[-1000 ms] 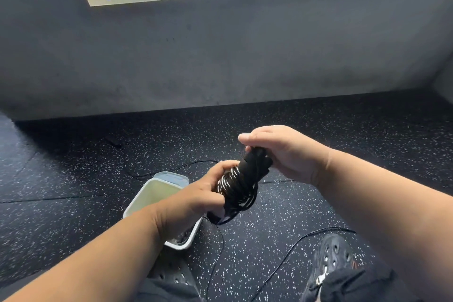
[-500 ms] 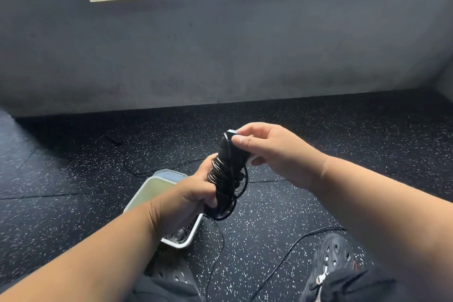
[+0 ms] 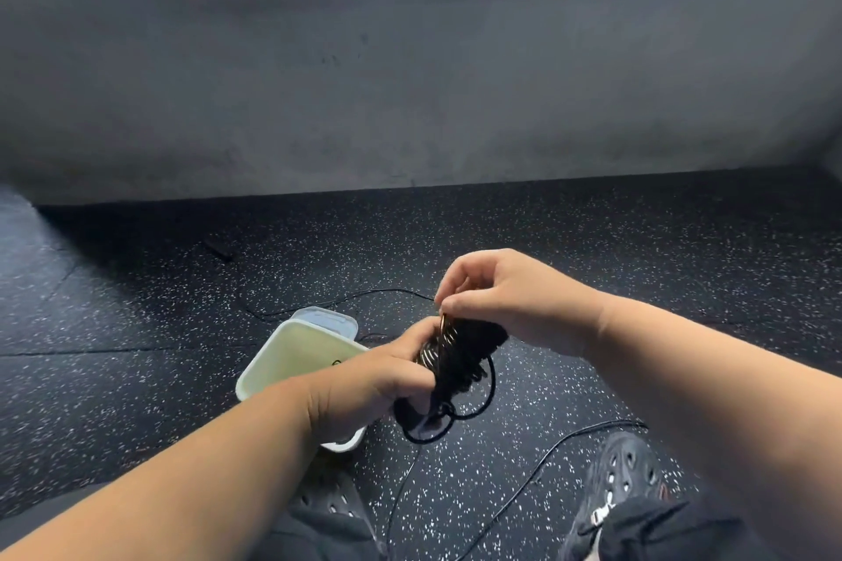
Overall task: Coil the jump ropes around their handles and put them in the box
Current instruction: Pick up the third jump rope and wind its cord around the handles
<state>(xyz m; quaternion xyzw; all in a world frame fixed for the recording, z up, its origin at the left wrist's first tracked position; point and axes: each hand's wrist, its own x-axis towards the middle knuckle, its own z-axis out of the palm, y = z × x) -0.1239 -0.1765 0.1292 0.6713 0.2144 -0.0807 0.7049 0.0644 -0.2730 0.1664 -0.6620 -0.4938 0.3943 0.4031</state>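
A black jump rope bundle, cord wound round its handles, is held above the floor in front of me. My left hand grips its lower part. My right hand pinches the cord at the bundle's top end with thumb and fingertips. A loose loop of cord hangs below the bundle, and its tail drops to the floor. The pale plastic box stands on the floor just left of the bundle, partly hidden by my left hand; its inside looks mostly bare.
A second black rope lies on the speckled rubber floor at the right, another cord runs behind the box. A small dark object lies far left. My shoes are at the bottom. A grey wall stands ahead.
The bundle has dropped lower and tilted over. My right hand moved from the top of the handles to pinching the cord at the upper end; a cord loop now hangs below.
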